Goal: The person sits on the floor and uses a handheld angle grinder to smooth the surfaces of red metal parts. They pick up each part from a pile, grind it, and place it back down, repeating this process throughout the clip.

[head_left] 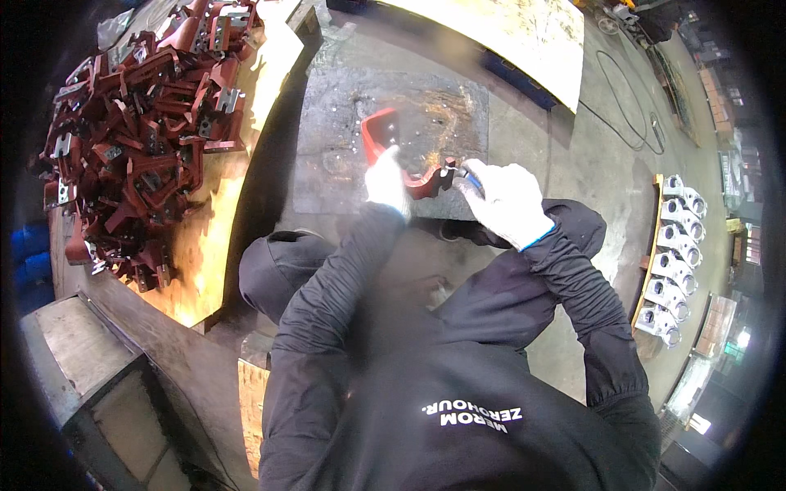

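My left hand [386, 185], in a white glove, is closed on a red painted metal bracket [374, 131] with a bent, curved shape. The bracket is held over a dark, stained metal plate [327, 106], its dark end turned toward my right hand. My right hand [509, 200], also gloved in white, grips a small hand tool with a blue handle [472, 179]. The tool's thin tip meets or nearly meets the bracket's dark end; contact cannot be made out. Fingers partly cover both the tool and the bracket.
Many similar red brackets [155, 155] lie heaped on a wooden board [211, 254] at the left. Another wood-topped stand [524, 33] is beyond the plate. Silver castings [673, 266] stand in rows at right. A cable [610, 90] loops over the floor; a grey metal box [78, 344] sits lower left.
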{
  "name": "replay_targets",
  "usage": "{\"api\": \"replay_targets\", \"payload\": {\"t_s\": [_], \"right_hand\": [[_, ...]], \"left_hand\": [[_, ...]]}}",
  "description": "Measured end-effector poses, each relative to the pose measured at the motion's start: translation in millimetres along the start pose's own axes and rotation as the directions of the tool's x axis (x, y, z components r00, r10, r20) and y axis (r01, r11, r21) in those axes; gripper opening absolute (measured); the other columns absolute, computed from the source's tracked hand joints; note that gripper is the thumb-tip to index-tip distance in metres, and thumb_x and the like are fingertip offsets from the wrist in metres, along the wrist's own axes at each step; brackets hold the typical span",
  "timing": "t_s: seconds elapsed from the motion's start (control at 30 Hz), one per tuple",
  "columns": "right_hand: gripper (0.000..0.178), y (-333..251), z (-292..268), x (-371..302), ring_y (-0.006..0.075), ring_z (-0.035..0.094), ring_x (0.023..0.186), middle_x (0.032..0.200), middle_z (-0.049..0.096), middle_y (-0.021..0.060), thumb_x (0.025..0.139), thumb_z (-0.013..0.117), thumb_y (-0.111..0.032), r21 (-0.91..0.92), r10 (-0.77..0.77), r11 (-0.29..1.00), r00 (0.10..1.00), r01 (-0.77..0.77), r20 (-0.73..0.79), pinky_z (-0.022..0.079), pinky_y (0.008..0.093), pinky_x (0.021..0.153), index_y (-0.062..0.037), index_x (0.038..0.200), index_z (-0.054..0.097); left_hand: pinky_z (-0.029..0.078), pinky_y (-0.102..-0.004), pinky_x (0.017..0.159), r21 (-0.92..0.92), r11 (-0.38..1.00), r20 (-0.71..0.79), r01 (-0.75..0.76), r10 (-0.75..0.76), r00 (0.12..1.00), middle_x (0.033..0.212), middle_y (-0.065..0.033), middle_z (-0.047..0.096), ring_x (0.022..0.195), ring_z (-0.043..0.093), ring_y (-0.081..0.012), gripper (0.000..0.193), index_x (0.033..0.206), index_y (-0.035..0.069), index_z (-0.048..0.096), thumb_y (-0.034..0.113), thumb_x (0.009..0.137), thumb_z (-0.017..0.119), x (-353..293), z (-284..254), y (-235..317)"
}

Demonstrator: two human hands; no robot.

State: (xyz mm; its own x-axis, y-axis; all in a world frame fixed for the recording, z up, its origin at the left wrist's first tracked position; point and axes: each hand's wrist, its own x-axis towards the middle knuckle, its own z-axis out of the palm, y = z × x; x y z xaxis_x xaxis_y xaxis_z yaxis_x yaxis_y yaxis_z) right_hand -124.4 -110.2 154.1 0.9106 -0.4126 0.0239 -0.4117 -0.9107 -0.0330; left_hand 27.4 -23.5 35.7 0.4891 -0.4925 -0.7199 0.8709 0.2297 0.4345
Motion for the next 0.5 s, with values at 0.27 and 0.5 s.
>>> {"api": "replay_targets", "payload": {"t_s": [0.27, 0.5], "right_hand": [[0.023, 0.1, 3.2, 3.7, 0.0320, 0.064, 0.062, 0.070, 0.066, 0.0118, 0.087, 0.062, -0.032, 0.035, 0.039, 0.999, 0.999, -0.039, -0.015, 0.049, 0.0422, 0.057, -0.0141, 0.102, 0.064], [0.020, -1.3, 9.2, 6.2, 0.0308, 0.062, 0.058, 0.068, 0.065, 0.0123, 0.087, 0.062, -0.030, -0.048, 0.031, 0.998, 0.999, -0.032, -0.016, 0.048, 0.0419, 0.059, -0.0128, 0.098, 0.061]], "left_hand": [[0.052, -0.0371, 0.061, 0.038, 0.999, -0.055, -0.022, 0.024, 0.998, 0.076, -0.0072, 0.052, 0.067, 0.056, -0.0210, 0.013, 0.090, 0.002, 0.055, 0.015, 0.089, 0.056, 0.4, 3.7, -1.6], [0.050, -0.0368, 0.061, -0.014, 0.999, 0.015, -0.032, 0.032, 0.999, 0.073, -0.0090, 0.053, 0.064, 0.055, -0.0225, 0.012, 0.088, 0.001, 0.055, 0.012, 0.087, 0.056, 8.4, -5.0, -6.1]]}}
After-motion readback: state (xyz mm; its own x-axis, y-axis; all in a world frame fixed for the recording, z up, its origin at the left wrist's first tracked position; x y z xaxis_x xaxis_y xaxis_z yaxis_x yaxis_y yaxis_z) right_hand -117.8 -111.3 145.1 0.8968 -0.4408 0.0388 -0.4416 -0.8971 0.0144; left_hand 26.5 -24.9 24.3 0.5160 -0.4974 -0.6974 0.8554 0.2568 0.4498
